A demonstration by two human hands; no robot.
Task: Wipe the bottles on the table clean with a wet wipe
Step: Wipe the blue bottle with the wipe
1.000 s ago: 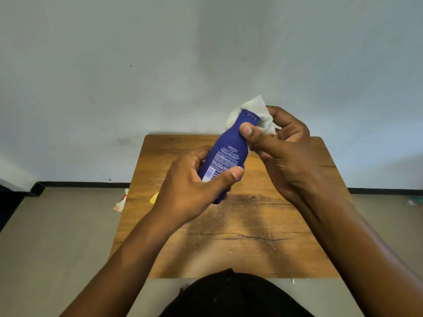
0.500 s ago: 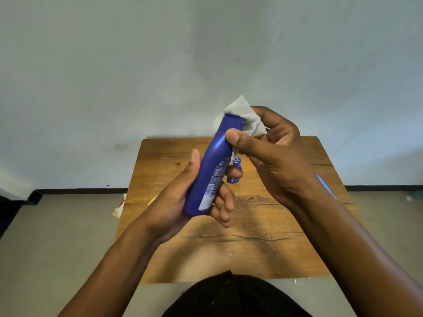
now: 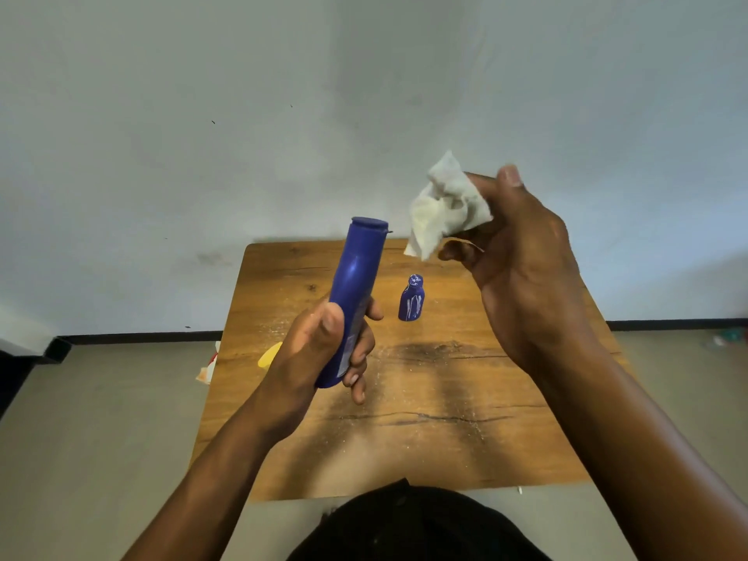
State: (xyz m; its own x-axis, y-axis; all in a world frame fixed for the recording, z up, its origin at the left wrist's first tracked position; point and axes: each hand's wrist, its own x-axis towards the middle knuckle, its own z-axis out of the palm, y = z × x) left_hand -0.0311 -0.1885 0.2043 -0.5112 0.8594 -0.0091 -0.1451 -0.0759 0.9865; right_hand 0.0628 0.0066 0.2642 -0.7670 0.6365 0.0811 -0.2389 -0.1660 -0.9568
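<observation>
Head view: a tall blue bottle (image 3: 356, 293) is held by the left hand (image 3: 319, 354) above the wooden bench (image 3: 445, 419), its long axis near upright and tilted slightly to the right, cap end uppermost. The grip of that hand is wrapped round the bottle's lower half — thumb in front, fingers curled behind. Up and to the right of the bottle's cap, apart from it, a crumpled white wet wipe (image 3: 443, 208) is pinched in the right hand (image 3: 522, 253), whose grip is closed on the wipe with the thumb raised. The coming move is judged to turn on this gap — the wipe lies nearest the cap end. Right of the bottle and behind it, a small blue bottle (image 3: 412, 299) stands on the bench, untouched by either hand.
</observation>
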